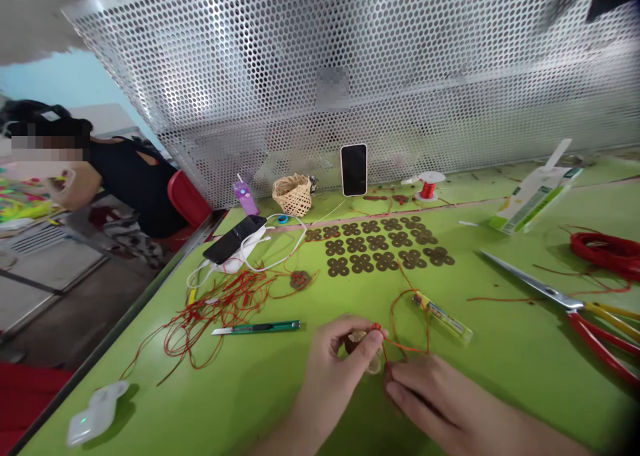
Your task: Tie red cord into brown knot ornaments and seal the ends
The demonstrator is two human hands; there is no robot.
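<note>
Near the front middle of the green table, my left hand [345, 356] is closed on some round coins [357, 337] with a red cord knot [377, 327] at their top, pinched between thumb and finger. Just to the right, my right hand [425, 389] has its fingers pressed together on the red cord [407, 348] that runs from the knot. The cord loops up behind my right hand toward a clear tube-like lighter [443, 316]. Part of the coins is hidden behind my left fingers.
Rows of coin clusters [386, 261] lie beyond my hands. Scissors [550, 293] and a red cord coil [605, 253] are right; a green cutter [265, 327], tangled red cords [230, 303], power bank and phone [235, 239] left. A person [135, 176] sits far left.
</note>
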